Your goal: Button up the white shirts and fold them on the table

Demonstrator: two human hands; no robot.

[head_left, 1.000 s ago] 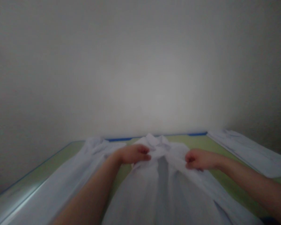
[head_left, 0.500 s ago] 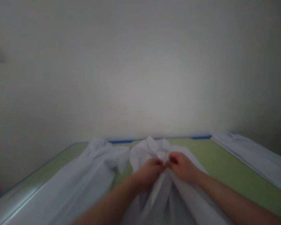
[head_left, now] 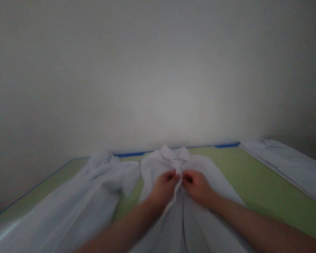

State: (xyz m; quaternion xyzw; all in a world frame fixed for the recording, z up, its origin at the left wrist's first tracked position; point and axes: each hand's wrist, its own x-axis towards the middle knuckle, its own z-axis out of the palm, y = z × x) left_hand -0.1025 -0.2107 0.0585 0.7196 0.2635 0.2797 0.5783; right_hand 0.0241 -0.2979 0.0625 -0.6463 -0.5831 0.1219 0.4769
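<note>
A white collared shirt lies front-up on the green table, its collar toward the wall. My left hand pinches the shirt's left front edge just below the collar. My right hand pinches the right front edge beside it. The two hands almost touch at the shirt's middle line, fingers curled and closed on the cloth.
A second white garment lies spread at the left, one sleeve reaching toward the shirt. Folded white cloth lies at the far right. Blue tape runs along the table's back edge against a plain wall.
My hands came together from apart, drawing the shirt's two front edges to the middle. Since half a second ago they have stayed pinched together near the collar.
</note>
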